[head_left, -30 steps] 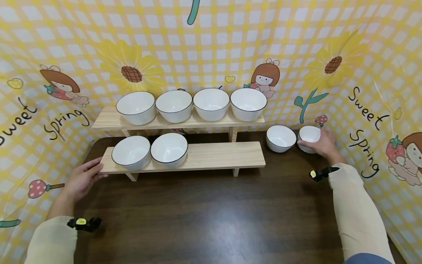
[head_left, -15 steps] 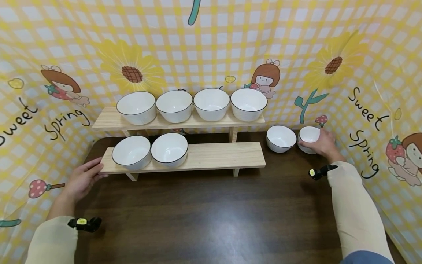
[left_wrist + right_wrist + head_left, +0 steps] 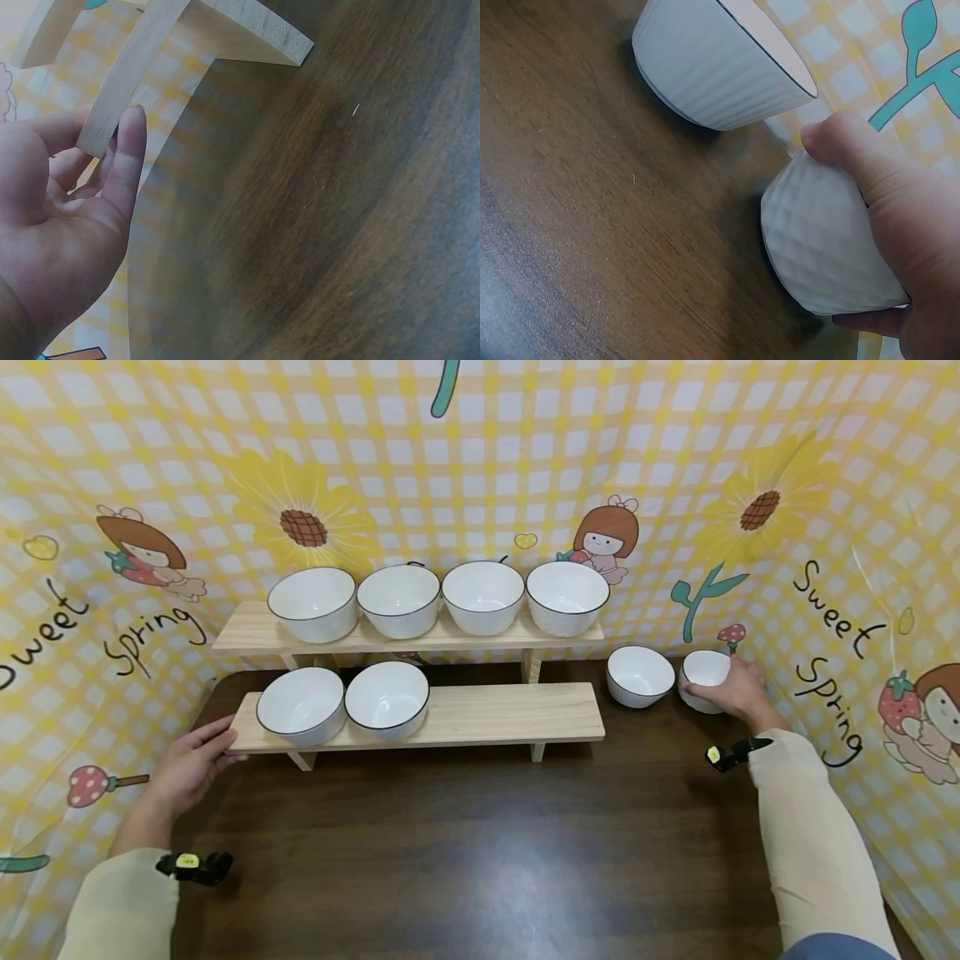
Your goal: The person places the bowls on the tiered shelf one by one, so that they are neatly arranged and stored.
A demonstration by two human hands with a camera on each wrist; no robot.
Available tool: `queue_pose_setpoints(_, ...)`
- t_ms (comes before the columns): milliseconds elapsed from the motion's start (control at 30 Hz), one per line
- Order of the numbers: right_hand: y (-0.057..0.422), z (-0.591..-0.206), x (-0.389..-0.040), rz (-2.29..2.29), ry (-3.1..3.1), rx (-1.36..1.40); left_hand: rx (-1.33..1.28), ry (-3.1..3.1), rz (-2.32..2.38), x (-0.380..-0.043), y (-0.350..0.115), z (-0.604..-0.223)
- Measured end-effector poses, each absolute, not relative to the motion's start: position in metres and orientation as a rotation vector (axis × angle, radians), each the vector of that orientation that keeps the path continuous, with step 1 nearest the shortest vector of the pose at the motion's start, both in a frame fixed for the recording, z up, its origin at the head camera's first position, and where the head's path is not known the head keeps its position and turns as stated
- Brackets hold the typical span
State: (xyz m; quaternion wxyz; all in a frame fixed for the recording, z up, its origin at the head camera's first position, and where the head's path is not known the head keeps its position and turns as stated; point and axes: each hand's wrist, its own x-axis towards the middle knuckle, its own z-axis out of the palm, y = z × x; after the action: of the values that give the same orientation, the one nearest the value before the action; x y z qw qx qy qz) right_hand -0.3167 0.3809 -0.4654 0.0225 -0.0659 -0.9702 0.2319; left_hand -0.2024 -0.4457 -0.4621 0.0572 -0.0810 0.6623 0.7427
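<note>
My left hand [image 3: 187, 768] pinches the left end of the lower wooden shelf [image 3: 517, 714]; in the left wrist view the fingers and thumb hold the board's end [image 3: 112, 112]. At the far right, my right hand [image 3: 738, 689] grips a small white bowl [image 3: 703, 670] with a dark rim, thumb on its near left side. In the right wrist view this bowl [image 3: 821, 232] has a quilted wall and sits at or just above the table. A ribbed white bowl [image 3: 639, 672] stands upright just left of it, apart from it.
Two larger white bowls [image 3: 300, 706] stand on the lower shelf's left half. Several more [image 3: 480, 597] line the upper wooden shelf [image 3: 243, 631] behind. Checked yellow cloth [image 3: 480, 460] encloses the brown table [image 3: 450, 843] at the back and sides.
The bowl in my right hand has shifted very slightly toward me. My left hand keeps its hold on the shelf end, and the other bowls stand where they were.
</note>
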Motion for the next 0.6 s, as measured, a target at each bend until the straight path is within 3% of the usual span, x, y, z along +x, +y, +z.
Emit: queue_pose_setpoints(600, 0.3825, -0.4582, -0.3090, 0.758, -3.046, -0.233, -0.262, 2.047, 2.195, -0.2032, -0.4448, -0.4609)
